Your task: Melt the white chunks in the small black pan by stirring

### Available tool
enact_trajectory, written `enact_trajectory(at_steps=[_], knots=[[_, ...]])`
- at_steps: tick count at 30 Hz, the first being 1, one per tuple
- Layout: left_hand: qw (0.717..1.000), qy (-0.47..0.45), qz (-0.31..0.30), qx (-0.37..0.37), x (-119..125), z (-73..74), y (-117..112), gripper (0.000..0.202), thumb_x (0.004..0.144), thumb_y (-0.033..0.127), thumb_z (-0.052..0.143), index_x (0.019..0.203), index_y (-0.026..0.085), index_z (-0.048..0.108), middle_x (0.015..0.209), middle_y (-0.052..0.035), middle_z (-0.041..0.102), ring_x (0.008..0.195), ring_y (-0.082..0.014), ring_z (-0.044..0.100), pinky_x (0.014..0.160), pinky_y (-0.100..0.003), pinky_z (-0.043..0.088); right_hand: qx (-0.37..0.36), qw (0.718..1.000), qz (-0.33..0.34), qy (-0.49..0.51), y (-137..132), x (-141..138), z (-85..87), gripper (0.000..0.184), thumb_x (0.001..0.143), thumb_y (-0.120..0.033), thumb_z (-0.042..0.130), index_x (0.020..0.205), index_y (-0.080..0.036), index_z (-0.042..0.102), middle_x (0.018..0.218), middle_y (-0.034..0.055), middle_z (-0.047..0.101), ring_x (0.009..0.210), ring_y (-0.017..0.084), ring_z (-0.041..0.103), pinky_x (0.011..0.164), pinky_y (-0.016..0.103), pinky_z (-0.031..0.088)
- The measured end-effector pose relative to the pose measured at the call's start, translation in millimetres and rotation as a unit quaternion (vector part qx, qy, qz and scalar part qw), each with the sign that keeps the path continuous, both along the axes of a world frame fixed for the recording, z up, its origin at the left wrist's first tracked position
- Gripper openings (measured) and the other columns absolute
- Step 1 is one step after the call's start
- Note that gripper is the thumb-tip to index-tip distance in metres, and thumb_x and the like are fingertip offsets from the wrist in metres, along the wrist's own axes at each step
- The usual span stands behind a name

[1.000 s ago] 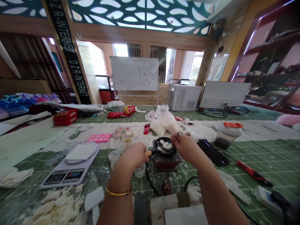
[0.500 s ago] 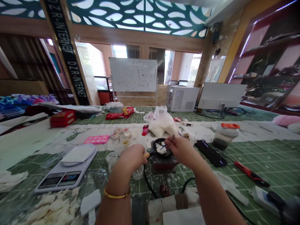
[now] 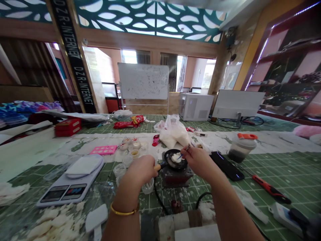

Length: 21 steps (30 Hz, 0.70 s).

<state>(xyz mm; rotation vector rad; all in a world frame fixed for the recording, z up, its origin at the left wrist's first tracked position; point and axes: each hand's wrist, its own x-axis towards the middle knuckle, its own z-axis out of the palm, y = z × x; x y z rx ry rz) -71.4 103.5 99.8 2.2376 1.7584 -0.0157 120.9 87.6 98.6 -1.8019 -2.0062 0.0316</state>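
Observation:
My left hand [image 3: 141, 169] is closed round the wooden end of the handle of a small black frying pan [image 3: 168, 164]. The pan sits on a small dark red heater [image 3: 177, 180]. Soft white lumps [image 3: 176, 157] lie gathered toward the pan's right side. In a pinch above the pan's right rim, my right hand [image 3: 198, 162] holds a thin stick-like tool [image 3: 180, 156], its bluish lower part reaching into the white lumps. The tool's exact kind is too small to make out. Clear plastic cups [image 3: 119, 170] stand left of the pan, partly hidden by my left hand.
Behind the pan stands a plastic bag of white material [image 3: 174, 135]. A kitchen scale [image 3: 72, 179], a white scraper [image 3: 96, 216] and a pink mould [image 3: 103, 149] lie left. Rightward are a phone [image 3: 227, 165], a lidded jar [image 3: 242, 147], a screwdriver [image 3: 271, 188] and a power strip [image 3: 286, 216].
The white lumps, spread across the pan's middle before, are now bunched toward its right side. My right hand with the tool has shifted slightly right. My left hand keeps its grip.

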Motion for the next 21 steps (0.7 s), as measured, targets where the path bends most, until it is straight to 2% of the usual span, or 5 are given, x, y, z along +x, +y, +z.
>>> enact_trajectory(at_steps=[3,8,12,17,21], knots=[[1.000,0.006,0.001,0.004,0.8,1.3,-1.0,0.017,0.065,0.030,0.056,0.073,0.017,0.066,0.069,-0.0059,0.066,0.059,-0.0163,0.057,0.047,-0.024,0.028,-0.007,0.999,0.036,0.028,-1.1,-0.6,-0.1,0.030,0.088,-0.030,0.035,0.080,-0.018,0.061,0.080,0.0064,0.067,0.077,0.017,0.060,0.064,0.024,0.034],[1.000,0.003,-0.001,0.004,1.1,1.1,0.0,0.018,0.065,0.031,0.057,0.073,0.017,0.065,0.069,-0.0060,0.065,0.058,-0.0161,0.056,0.047,-0.024,0.027,-0.010,1.000,-0.004,0.017,-1.4,1.7,-0.7,0.029,0.087,-0.030,0.037,0.083,-0.016,0.061,0.080,0.0084,0.067,0.077,0.018,0.059,0.064,0.026,0.034],[1.000,0.008,-0.005,0.006,0.1,-1.2,1.1,0.018,0.064,0.030,0.056,0.073,0.018,0.065,0.070,-0.0063,0.066,0.060,-0.0166,0.057,0.048,-0.024,0.028,-0.017,0.997,0.049,0.050,-2.1,2.3,0.3,0.031,0.088,-0.032,0.035,0.077,-0.018,0.061,0.078,0.0058,0.067,0.076,0.017,0.059,0.063,0.024,0.034],[1.000,0.008,-0.007,0.003,-0.3,-2.3,1.1,0.019,0.064,0.030,0.054,0.074,0.018,0.065,0.069,-0.0063,0.065,0.057,-0.0165,0.056,0.046,-0.024,0.028,-0.025,0.999,0.008,0.048,-3.0,4.6,1.7,0.029,0.087,-0.030,0.037,0.079,-0.016,0.062,0.079,0.0083,0.067,0.076,0.018,0.059,0.065,0.026,0.035],[1.000,0.007,0.000,-0.001,0.9,-2.2,1.7,0.019,0.064,0.029,0.055,0.074,0.018,0.065,0.068,-0.0059,0.065,0.056,-0.0157,0.056,0.047,-0.024,0.028,-0.019,0.996,0.051,0.072,-4.6,4.1,1.5,0.032,0.088,-0.031,0.036,0.075,-0.018,0.062,0.079,0.0060,0.067,0.077,0.017,0.059,0.067,0.025,0.036]])
